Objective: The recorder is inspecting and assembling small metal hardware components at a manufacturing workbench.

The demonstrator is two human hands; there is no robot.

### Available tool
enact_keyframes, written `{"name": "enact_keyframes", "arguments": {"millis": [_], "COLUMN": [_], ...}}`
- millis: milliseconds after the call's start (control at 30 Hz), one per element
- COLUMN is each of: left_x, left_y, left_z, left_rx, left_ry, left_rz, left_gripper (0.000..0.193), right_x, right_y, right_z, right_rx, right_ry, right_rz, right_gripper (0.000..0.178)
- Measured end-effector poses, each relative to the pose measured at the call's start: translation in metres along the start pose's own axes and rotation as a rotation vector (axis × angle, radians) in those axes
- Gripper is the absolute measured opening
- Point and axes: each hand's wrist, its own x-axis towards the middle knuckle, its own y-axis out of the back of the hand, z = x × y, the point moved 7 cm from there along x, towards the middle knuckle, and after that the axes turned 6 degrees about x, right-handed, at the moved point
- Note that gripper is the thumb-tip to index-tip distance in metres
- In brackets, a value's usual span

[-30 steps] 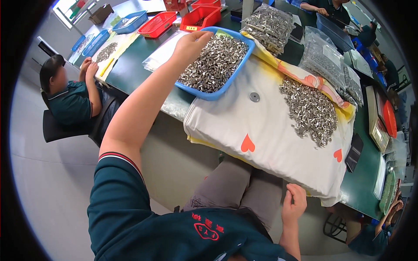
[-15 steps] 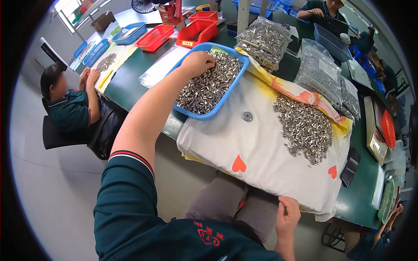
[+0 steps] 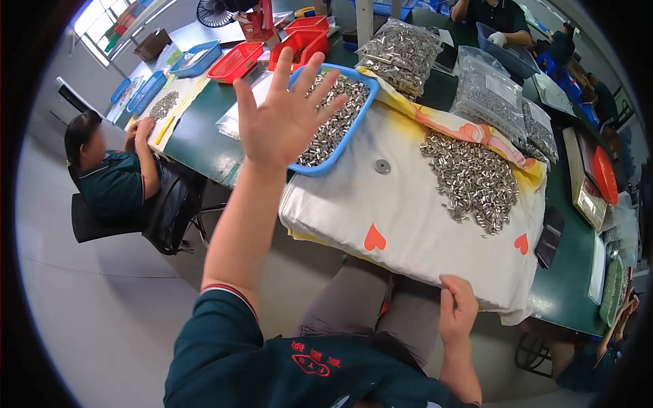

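My left hand (image 3: 282, 122) is raised in front of the blue tub (image 3: 326, 170), palm showing and fingers spread, with nothing in it. Small silvery metal cylinders (image 3: 350, 102) fill the tub, partly hidden by the hand. On the white cloth (image 3: 326, 211) lies a loose heap of the same kind of cylinders (image 3: 476, 183). A grey metal disc with a central hole (image 3: 383, 166) rests between tub and heap. At the cloth's near edge, my right hand (image 3: 458, 309) has its fingers curled inward; whatever they may hold is hidden.
Bulging clear bags of metal parts (image 3: 398, 58) (image 3: 490, 98) stand behind the cloth. Red bins (image 3: 235, 62) sit at the back left. A black flat case (image 3: 549, 236) lies right of the cloth. A seated person (image 3: 112, 170) works at the left; other people are at the right.
My left hand has come out of the tub, risen toward me and opened wide. The right hand stays by the cloth's edge, slightly turned. The whole view has shifted a little.
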Motion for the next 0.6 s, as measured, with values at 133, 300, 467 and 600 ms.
{"name": "enact_keyframes", "arguments": {"millis": [133, 300, 467, 600], "left_x": [-0.043, -0.093, -0.139, -0.162], "left_y": [-0.047, -0.140, -0.183, -0.199], "left_z": [-0.018, -0.083, -0.109, -0.120], "left_rx": [-0.181, 0.223, 0.537, 0.588], "left_ry": [-0.051, -0.095, -0.195, -0.193], "left_rz": [0.026, -0.137, -0.446, -0.479], "left_gripper": [0.077, 0.092, 0.084, 0.088], "right_x": [0.045, 0.062, 0.084, 0.075], "right_y": [-0.025, -0.063, 0.009, 0.047], "right_z": [-0.068, -0.138, -0.142, -0.153], "right_rx": [0.168, 0.154, 0.402, 0.279], "right_ry": [0.344, 0.682, 0.464, 0.623], "right_rz": [-0.085, 0.032, 0.433, 0.713], "right_gripper": [0.038, 0.066, 0.062, 0.063]}}
